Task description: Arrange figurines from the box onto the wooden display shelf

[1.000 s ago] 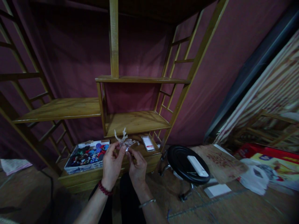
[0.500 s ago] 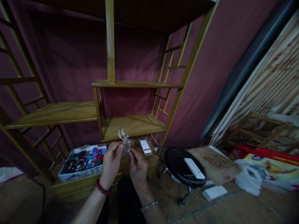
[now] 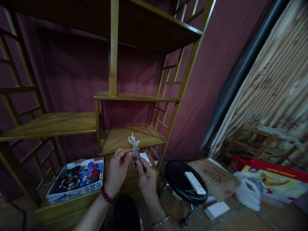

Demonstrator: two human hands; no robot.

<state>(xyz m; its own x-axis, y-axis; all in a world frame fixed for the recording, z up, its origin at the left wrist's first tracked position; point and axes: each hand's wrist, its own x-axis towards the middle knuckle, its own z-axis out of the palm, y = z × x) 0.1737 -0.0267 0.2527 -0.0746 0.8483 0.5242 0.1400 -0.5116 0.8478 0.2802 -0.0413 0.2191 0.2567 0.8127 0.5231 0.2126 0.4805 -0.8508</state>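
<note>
Both hands pinch a small see-through figurine (image 3: 135, 153) with pale, branching, antler-like prongs on top; its exact kind is hard to make out. My left hand (image 3: 119, 168), with a dark red bead bracelet at the wrist, grips it from the left between thumb and fingers. From the right, the thumb and fingertips of my right hand (image 3: 147, 178) close on its lower part; a silver bangle circles that wrist. The figurine is held upright in front of the shelf. Behind my right fingers lies a phone (image 3: 145, 158), partly covered by them.
A wooden shelf unit (image 3: 134, 96) stands ahead. At its lower left a patterned box (image 3: 75, 192) holds many small colourful figures. To the right, a black round stool (image 3: 176, 179) carries a white oblong object (image 3: 195, 183). Beyond are a white plastic bag (image 3: 247, 194) and a red-yellow box (image 3: 269, 179).
The figurine has been turned, so its prongs now look narrower and more upright. My view has shifted slightly, and my right hand now covers more of the phone.
</note>
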